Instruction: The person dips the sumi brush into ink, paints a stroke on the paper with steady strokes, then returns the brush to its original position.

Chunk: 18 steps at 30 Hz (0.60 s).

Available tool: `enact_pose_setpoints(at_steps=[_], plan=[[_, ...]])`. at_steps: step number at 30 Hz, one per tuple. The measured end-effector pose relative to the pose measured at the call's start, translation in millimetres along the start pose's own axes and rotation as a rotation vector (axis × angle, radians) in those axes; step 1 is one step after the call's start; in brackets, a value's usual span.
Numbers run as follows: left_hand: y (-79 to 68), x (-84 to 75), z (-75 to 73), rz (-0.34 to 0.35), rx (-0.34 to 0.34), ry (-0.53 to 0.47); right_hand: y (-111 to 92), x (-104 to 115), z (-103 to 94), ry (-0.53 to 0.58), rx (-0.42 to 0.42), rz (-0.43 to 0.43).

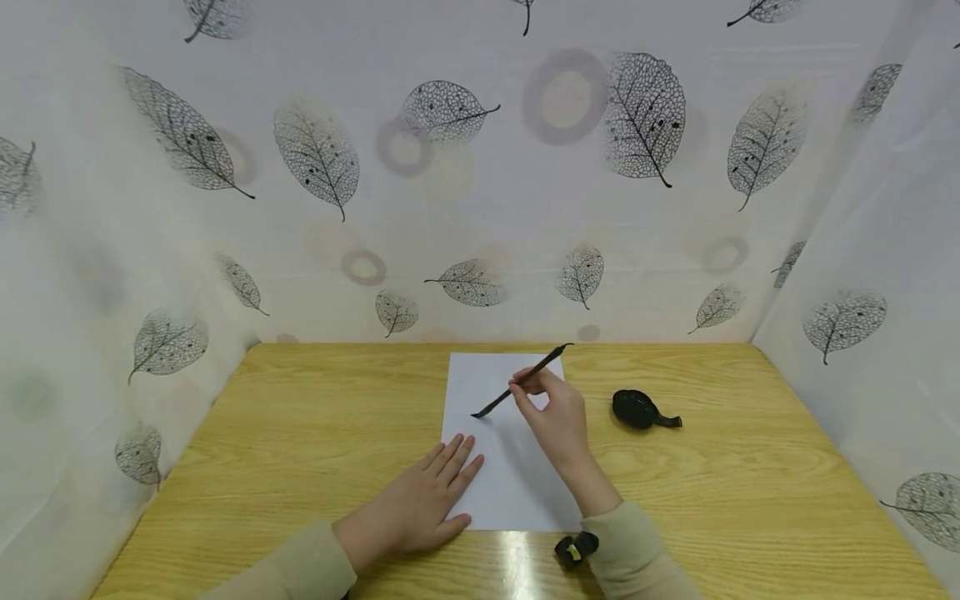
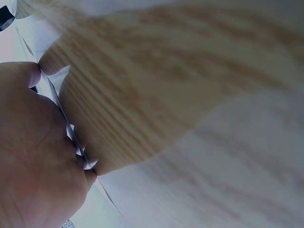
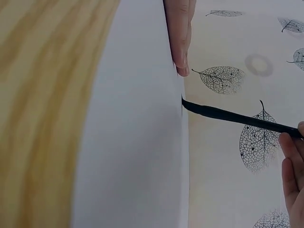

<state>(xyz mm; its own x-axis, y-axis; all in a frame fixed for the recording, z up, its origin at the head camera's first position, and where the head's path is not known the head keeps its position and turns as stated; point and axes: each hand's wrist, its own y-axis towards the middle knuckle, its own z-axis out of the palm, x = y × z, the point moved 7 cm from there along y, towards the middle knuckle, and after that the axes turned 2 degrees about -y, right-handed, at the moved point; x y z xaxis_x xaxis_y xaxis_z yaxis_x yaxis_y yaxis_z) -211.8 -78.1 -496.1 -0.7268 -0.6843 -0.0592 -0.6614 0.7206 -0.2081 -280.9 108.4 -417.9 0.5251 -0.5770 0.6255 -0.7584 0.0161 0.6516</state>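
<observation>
A white sheet of paper (image 1: 517, 492) lies on the wooden table. My right hand (image 1: 555, 417) pinches a dark writing brush (image 1: 517, 382) between thumb and fingers, its shaft slanting up to the right. In the right wrist view the bent tip of the brush (image 3: 213, 112) meets the paper (image 3: 133, 118). My left hand (image 1: 427, 500) rests flat on the paper's lower left edge, fingers straight and slightly spread. Its palm side (image 2: 38, 147) fills the left of the left wrist view. To the right of the sheet sits a black ink dish (image 1: 633, 409) with a short stem-like handle.
The wood-grain table (image 1: 322, 417) extends on both sides of the paper. A small black object with a yellow mark (image 1: 576, 548) is beside my right sleeve. Leaf-printed white sheeting (image 1: 480, 208) stands behind the table and along both sides.
</observation>
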Motion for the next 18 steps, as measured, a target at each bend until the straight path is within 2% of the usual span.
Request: enact_pose_setpoints(at_steps=[9,18], plan=[[-0.6,-1.7,-2.9,-0.002,0.007,-0.006,2.8,7.4,4.4,-0.137,0.092,-0.044],[0.3,-0.2,0.1,-0.001,0.009,-0.008,4.1,10.9,5.3,-0.186,0.136,-0.049]])
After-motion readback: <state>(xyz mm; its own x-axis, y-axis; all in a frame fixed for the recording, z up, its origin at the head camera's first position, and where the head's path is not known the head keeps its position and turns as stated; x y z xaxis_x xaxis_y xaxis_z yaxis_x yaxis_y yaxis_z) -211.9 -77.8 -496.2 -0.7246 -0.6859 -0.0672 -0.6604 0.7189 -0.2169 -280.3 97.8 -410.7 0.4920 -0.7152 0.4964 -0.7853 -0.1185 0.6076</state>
